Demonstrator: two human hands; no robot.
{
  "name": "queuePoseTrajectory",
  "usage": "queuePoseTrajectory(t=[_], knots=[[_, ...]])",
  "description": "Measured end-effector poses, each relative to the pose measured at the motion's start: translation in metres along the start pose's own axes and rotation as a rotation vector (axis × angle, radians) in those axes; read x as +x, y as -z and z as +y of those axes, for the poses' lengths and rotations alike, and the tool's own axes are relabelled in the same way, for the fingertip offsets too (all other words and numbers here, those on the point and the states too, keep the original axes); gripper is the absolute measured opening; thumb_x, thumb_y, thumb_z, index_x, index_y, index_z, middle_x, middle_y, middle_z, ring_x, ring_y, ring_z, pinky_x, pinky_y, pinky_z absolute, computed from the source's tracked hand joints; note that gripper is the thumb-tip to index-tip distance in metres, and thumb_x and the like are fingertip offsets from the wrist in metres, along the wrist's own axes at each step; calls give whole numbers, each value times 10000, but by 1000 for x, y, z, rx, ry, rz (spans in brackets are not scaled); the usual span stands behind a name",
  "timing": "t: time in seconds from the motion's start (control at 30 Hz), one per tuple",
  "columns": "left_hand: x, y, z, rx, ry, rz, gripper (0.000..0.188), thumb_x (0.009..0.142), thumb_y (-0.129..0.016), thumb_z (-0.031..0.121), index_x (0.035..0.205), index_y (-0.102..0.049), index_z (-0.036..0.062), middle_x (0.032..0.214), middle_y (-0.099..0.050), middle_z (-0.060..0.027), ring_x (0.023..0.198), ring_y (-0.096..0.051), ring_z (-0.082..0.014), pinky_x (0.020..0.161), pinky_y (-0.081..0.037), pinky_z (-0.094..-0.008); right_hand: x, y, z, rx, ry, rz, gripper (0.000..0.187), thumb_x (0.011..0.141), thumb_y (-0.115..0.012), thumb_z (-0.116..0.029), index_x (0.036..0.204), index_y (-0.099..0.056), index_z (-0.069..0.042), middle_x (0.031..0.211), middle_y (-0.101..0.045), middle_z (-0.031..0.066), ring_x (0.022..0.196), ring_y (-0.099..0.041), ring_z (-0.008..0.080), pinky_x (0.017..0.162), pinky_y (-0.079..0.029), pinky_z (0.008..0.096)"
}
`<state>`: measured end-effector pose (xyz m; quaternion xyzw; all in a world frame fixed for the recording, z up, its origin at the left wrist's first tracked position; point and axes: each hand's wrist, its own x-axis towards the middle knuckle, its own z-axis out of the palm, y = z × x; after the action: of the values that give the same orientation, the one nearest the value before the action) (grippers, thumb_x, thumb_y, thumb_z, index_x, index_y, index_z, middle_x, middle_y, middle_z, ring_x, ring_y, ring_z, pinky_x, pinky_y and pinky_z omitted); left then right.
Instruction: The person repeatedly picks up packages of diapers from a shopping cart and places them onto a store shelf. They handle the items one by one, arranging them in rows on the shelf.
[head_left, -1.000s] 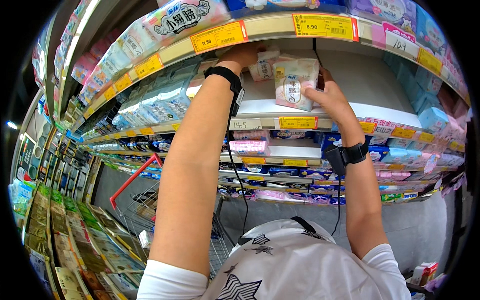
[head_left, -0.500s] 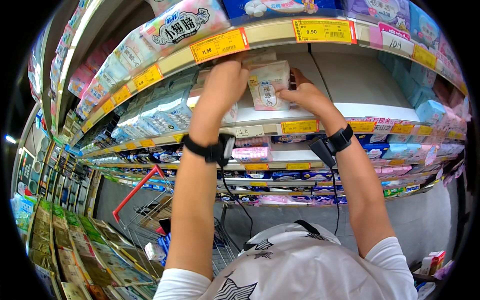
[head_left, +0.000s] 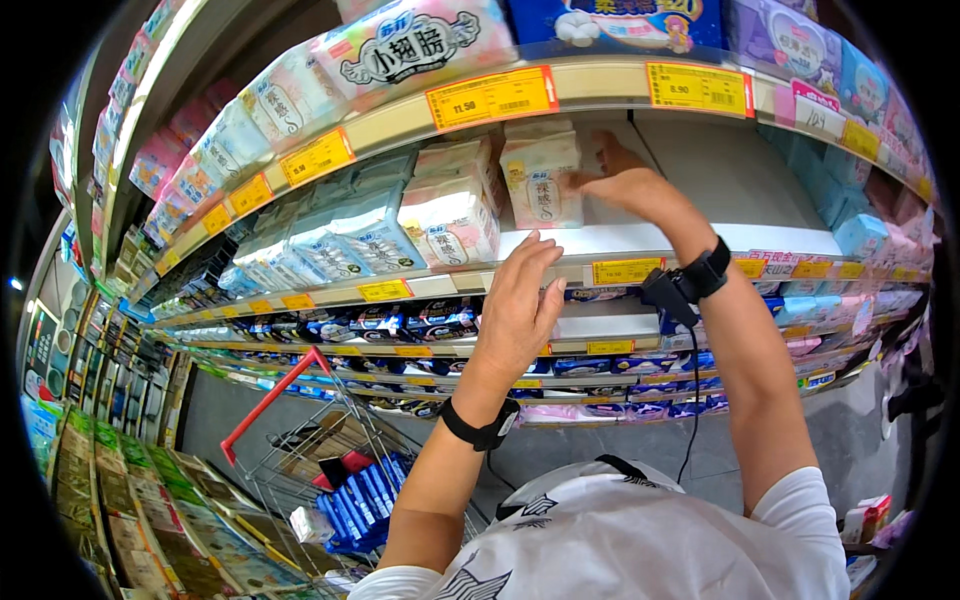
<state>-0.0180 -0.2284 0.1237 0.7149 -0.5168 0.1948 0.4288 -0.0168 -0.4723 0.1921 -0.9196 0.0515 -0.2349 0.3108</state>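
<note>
**Q:** Where is the item being handled?
**A:** The pale pink-and-white pack (head_left: 543, 190) stands about upright on the shelf (head_left: 720, 180), near its front edge. A row of similar packs (head_left: 450, 225) stands just beside it on the left.

**Q:** State of each grip?
**A:** Right hand (head_left: 638, 188): grip apart, thumb toward the pack's right side, fingers spread over bare shelf. Whether the thumb touches the wrap cannot be told. Left hand (head_left: 520, 310): grip empty, fingers extended and thumb apart, in front of the shelf edge.

**Q:** How should the pack be handled here?
**A:** Apply the flat of the fingers low on the side face; the wrap looks soft and would likely dent under a fingertip. Use the left palm as a stop at the front, and keep the base square to the edge. Push gently, since the neighbouring row could shift.

**Q:** Clearances?
**A:** Keep the knuckles below the upper shelf's yellow price tags (head_left: 492, 95). Keep the right wrist's black cable (head_left: 694, 400) off the lower price tag (head_left: 628, 271).

**Q:** Further out?
**A:** A red-handled cart (head_left: 268, 405) stands at lower left, carrying blue packs (head_left: 362, 505).
</note>
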Motion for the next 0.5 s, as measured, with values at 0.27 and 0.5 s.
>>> queuePoseTrajectory(t=[0.27, 0.5], knots=[[-1, -16, -32, 97, -143, 107, 313, 825, -655, -17, 1135, -618, -3, 1217, -618, -194, 1251, -554, -385, 1045, -441, -470, 87, -15, -5, -121, 220, 103, 582, 955, -581, -448, 1305, -585, 18, 1312, -614, 259, 1221, -575, 408, 1040, -450, 416], [0, -19, -42, 55, -192, 150, 305, 764, -658, -67, 1060, -621, -7, 1104, -633, -169, 1133, -605, -372, 1000, -461, -466, 116, -25, -21, -206, 435, 160, 580, 994, -543, -482, 1351, -565, -25, 1321, -630, 201, 1241, -579, 357, 1078, -440, 396]])
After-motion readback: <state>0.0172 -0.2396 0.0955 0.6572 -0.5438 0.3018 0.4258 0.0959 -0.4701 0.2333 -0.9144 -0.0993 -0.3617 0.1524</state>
